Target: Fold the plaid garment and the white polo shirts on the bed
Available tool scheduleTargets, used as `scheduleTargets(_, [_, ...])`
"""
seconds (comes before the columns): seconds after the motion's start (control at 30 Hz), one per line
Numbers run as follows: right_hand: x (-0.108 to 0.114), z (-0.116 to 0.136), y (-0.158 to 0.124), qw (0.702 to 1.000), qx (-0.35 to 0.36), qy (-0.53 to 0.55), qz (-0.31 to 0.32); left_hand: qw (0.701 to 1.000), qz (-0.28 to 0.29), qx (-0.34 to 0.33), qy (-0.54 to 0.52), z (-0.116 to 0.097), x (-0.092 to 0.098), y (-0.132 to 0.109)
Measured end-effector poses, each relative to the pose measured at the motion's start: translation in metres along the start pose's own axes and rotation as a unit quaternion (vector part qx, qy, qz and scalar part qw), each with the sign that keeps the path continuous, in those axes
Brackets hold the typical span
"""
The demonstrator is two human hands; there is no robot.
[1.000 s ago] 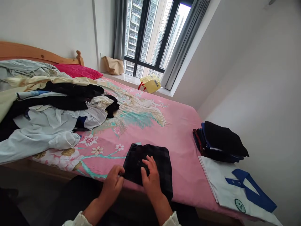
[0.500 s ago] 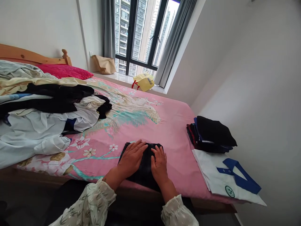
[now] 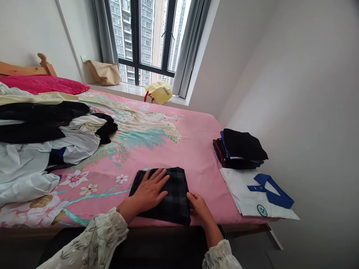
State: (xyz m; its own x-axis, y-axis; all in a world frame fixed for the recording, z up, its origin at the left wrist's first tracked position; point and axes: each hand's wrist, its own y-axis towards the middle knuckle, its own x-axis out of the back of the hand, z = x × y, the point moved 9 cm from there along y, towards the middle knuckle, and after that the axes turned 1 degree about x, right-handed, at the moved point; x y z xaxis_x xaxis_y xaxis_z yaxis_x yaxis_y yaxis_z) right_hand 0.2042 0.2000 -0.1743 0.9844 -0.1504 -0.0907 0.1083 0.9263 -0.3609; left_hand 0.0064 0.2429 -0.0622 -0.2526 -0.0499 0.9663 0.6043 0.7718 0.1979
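Note:
A folded dark plaid garment (image 3: 174, 194) lies on the pink floral bedsheet (image 3: 196, 149) near the bed's front edge. My left hand (image 3: 150, 189) rests flat on top of it, fingers spread and open. At the garment's lower right corner my right hand (image 3: 199, 208) touches the fabric edge with fingers curled; whether it pinches the cloth is hard to see.
A heap of unfolded clothes (image 3: 42, 138) covers the bed's left side. A stack of folded dark garments (image 3: 241, 149) and a folded white shirt with blue collar (image 3: 260, 192) sit at the right. A yellow bag (image 3: 158, 91) and brown paper bag (image 3: 105, 73) stand on the windowsill.
The view has swung right. My right hand slid off the top of the garment to its lower right corner; my left hand stays flat on it.

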Motion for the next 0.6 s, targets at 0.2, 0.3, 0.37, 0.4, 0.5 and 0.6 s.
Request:
scheduleTargets(0.2, [-0.011, 0.012, 0.009, 0.999, 0.016, 0.0, 0.028, 0.997, 0.073, -0.006, -0.024, 0.0, -0.038, 0.006])
scheduleTargets(0.3, [-0.005, 0.013, 0.014, 0.998, 0.038, -0.045, 0.013, 0.992, 0.122, 0.003, -0.026, 0.009, -0.049, 0.005])
scheduleTargets(0.37, [0.001, 0.022, 0.019, 0.993, 0.073, -0.09, -0.04, 0.992, 0.123, 0.0, -0.03, 0.004, -0.04, 0.012])
scheduleTargets(0.4, [0.002, 0.03, 0.022, 0.984, 0.107, -0.116, -0.079, 0.994, 0.107, -0.004, -0.032, 0.0, -0.033, 0.017])
scheduleTargets(0.5, [-0.01, 0.062, 0.025, 0.931, 0.244, -0.212, -0.171, 0.999, 0.042, -0.016, -0.022, -0.008, -0.016, 0.03])
scheduleTargets(0.6, [-0.031, 0.07, 0.034, 0.892, 0.297, -0.292, -0.175, 0.999, 0.044, 0.019, 0.004, 0.011, -0.029, 0.026])
